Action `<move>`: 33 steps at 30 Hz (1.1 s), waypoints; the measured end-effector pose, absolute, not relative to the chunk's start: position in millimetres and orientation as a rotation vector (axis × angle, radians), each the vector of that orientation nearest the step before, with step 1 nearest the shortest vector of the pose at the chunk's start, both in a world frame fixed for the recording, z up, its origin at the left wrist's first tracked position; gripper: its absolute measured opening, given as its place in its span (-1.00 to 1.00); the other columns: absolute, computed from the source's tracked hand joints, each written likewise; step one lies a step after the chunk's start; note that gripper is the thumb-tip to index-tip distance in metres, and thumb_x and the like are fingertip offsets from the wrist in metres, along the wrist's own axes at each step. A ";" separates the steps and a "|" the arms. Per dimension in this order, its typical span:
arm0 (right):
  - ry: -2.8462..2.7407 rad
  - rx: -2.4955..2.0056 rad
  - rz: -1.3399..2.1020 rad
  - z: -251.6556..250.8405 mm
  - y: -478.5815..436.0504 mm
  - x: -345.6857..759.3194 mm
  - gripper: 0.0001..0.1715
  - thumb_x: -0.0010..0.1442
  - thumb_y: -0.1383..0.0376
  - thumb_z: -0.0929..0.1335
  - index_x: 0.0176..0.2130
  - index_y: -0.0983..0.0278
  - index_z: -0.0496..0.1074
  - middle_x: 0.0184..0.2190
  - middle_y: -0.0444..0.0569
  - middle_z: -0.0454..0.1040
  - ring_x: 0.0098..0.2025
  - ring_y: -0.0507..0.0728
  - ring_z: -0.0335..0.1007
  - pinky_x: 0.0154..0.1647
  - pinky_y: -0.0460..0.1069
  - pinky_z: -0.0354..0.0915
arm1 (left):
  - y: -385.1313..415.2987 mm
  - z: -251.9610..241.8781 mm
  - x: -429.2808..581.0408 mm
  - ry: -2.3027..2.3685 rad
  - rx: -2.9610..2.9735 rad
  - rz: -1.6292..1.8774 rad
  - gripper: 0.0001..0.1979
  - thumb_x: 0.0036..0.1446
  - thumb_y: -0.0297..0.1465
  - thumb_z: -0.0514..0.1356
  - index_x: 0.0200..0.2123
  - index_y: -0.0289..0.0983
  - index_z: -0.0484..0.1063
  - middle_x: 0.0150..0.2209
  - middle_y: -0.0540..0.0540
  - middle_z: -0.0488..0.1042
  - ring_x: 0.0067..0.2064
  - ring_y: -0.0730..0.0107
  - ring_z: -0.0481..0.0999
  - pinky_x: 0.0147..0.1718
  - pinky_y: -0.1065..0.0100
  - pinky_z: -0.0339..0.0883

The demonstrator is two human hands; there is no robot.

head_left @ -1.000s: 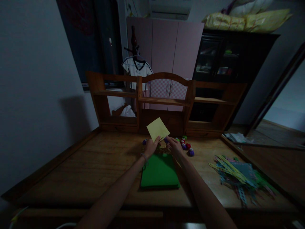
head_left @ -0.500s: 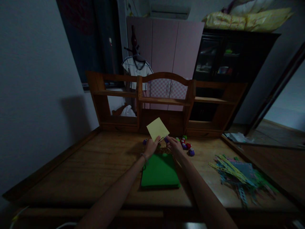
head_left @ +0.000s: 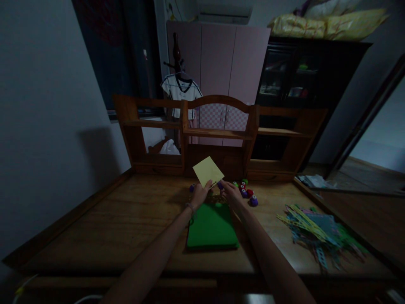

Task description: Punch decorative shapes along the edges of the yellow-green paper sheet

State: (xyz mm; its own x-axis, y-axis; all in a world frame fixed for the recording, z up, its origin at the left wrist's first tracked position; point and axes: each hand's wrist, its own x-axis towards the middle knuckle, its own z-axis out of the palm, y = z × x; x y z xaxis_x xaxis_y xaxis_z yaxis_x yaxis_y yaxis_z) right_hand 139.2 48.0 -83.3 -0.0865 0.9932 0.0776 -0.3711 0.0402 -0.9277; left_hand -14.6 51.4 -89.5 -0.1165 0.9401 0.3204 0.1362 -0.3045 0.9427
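Observation:
My left hand [head_left: 200,194] pinches a square sheet of yellow paper [head_left: 208,169] at its lower corner, thumb on top. A short row of small dark marks or holes runs along the paper's lower right edge. My right hand [head_left: 230,192] is closed beside that edge, its fingers around a small purple piece [head_left: 220,185] that is mostly hidden. Below both hands lies a thick green folder or book [head_left: 211,228] on the wooden desk. Small yellowish bits [head_left: 218,198], too blurred to name, show just behind it.
Several small purple, red and green figures with round white eyes [head_left: 253,201] stand to the right of my right hand. A pile of cut-out coloured paper strips [head_left: 311,226] lies on the desk's right side. A wooden shelf unit [head_left: 218,134] rises along the back edge.
The yellow paper has shifted very slightly left. Both hands keep almost the same position and grip, and the things on the desk have not moved.

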 end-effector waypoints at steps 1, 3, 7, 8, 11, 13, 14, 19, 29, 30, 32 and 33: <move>-1.030 -0.848 1.382 -84.0 48.2 139.4 -0.58 -0.10 0.05 0.49 -0.33 0.30 0.48 -0.58 -0.15 0.38 -0.62 -0.07 0.22 -0.64 -0.15 0.11 | 52.0 -90.1 -14.5 1.222 1.462 1.497 -0.60 0.09 -0.14 0.17 -0.30 -0.41 0.54 -0.30 -0.22 0.58 -0.25 0.23 0.56 -0.25 0.36 0.37; -1.045 -0.871 1.369 -85.5 48.4 139.9 -0.56 -0.10 0.03 0.48 -0.31 0.29 0.48 -0.59 -0.15 0.37 -0.62 -0.06 0.21 -0.64 -0.15 0.10 | 53.2 -91.1 -14.3 1.209 1.455 1.501 -0.59 0.08 -0.14 0.17 -0.31 -0.41 0.54 -0.31 -0.22 0.58 -0.26 0.23 0.56 -0.24 0.35 0.36; -1.059 -0.889 1.361 -86.9 48.1 140.9 -0.52 -0.09 -0.01 0.46 -0.30 0.31 0.48 -0.60 -0.15 0.35 -0.63 -0.07 0.19 -0.65 -0.16 0.06 | 54.4 -92.0 -14.3 1.191 1.416 1.508 -0.59 0.07 -0.14 0.18 -0.31 -0.42 0.54 -0.32 -0.22 0.59 -0.26 0.21 0.56 -0.22 0.33 0.36; -1.061 -0.894 1.357 -86.9 48.1 141.0 -0.51 -0.10 -0.01 0.47 -0.30 0.31 0.48 -0.59 -0.15 0.35 -0.62 -0.07 0.19 -0.65 -0.16 0.06 | 54.5 -92.0 -14.4 1.183 1.409 1.513 -0.59 0.07 -0.14 0.19 -0.29 -0.42 0.54 -0.30 -0.22 0.58 -0.25 0.21 0.56 -0.21 0.33 0.36; -1.055 -0.895 1.360 -86.4 48.2 141.2 -0.50 -0.10 0.00 0.47 -0.29 0.32 0.48 -0.59 -0.14 0.34 -0.61 -0.08 0.18 -0.64 -0.17 0.07 | 55.2 -92.2 -14.8 1.151 1.390 1.508 -0.61 0.06 -0.15 0.20 -0.27 -0.41 0.53 -0.25 -0.24 0.58 -0.20 0.19 0.55 -0.19 0.31 0.36; -1.045 -0.888 1.371 -85.6 48.0 141.1 -0.50 -0.11 0.00 0.48 -0.29 0.33 0.48 -0.60 -0.14 0.33 -0.62 -0.08 0.16 -0.65 -0.17 0.05 | 56.1 -92.9 -15.1 1.130 1.361 1.501 -0.62 0.04 -0.17 0.22 -0.27 -0.40 0.53 -0.23 -0.24 0.57 -0.19 0.18 0.55 -0.18 0.30 0.36; -1.043 -0.887 1.372 -85.1 47.6 141.0 -0.50 -0.11 0.01 0.48 -0.29 0.34 0.48 -0.60 -0.14 0.32 -0.63 -0.08 0.16 -0.65 -0.17 0.04 | 56.7 -93.3 -15.1 1.121 1.345 1.497 -0.62 0.03 -0.17 0.23 -0.26 -0.40 0.53 -0.23 -0.23 0.57 -0.20 0.19 0.55 -0.18 0.30 0.36; -1.070 -0.929 1.355 -80.0 43.3 140.6 -0.51 -0.11 0.01 0.48 -0.33 0.35 0.47 -0.61 -0.13 0.34 -0.63 -0.08 0.15 -0.67 -0.17 0.02 | 58.3 -95.1 -14.5 1.078 1.295 1.484 -0.63 0.01 -0.17 0.25 -0.27 -0.39 0.52 -0.24 -0.22 0.57 -0.19 0.19 0.55 -0.16 0.29 0.36; -1.063 -0.954 1.347 -81.0 43.1 140.0 -0.57 -0.12 0.04 0.49 -0.38 0.32 0.46 -0.58 -0.13 0.38 -0.62 -0.08 0.20 -0.66 -0.18 0.07 | 56.1 -94.8 -11.9 1.129 1.395 1.411 -0.64 0.05 -0.21 0.22 -0.23 -0.41 0.52 -0.16 -0.25 0.55 -0.12 0.14 0.54 -0.09 0.24 0.35; -1.061 -0.957 1.345 -81.4 43.2 140.1 -0.58 -0.12 0.04 0.49 -0.39 0.32 0.46 -0.58 -0.13 0.38 -0.62 -0.07 0.20 -0.66 -0.17 0.07 | 55.7 -94.7 -11.3 1.130 1.398 1.396 -0.64 0.05 -0.22 0.22 -0.22 -0.42 0.51 -0.15 -0.25 0.54 -0.11 0.15 0.53 -0.09 0.25 0.35; -1.053 -0.957 1.353 -81.6 43.0 140.3 -0.58 -0.13 0.04 0.49 -0.43 0.31 0.43 -0.60 -0.14 0.37 -0.64 -0.07 0.19 -0.67 -0.16 0.06 | 54.5 -94.1 -10.4 1.102 1.399 1.370 -0.63 0.05 -0.23 0.22 -0.18 -0.42 0.50 -0.12 -0.24 0.53 -0.09 0.17 0.52 -0.07 0.27 0.34; -1.051 -0.954 1.362 -81.5 42.8 140.3 -0.58 -0.13 0.03 0.49 -0.44 0.30 0.42 -0.62 -0.15 0.37 -0.65 -0.07 0.18 -0.68 -0.16 0.05 | 53.7 -93.6 -10.2 1.084 1.400 1.361 -0.62 0.05 -0.23 0.22 -0.17 -0.42 0.50 -0.10 -0.24 0.52 -0.08 0.18 0.52 -0.06 0.27 0.34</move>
State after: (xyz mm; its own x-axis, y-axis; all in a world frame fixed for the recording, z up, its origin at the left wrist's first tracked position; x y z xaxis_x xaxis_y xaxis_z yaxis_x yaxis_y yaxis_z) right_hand 140.3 42.8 -81.5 -0.0601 0.9978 0.0279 -0.2794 0.0100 -0.9601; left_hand -10.2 53.7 -93.6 0.0197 0.9721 0.2338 0.0108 -0.2341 0.9722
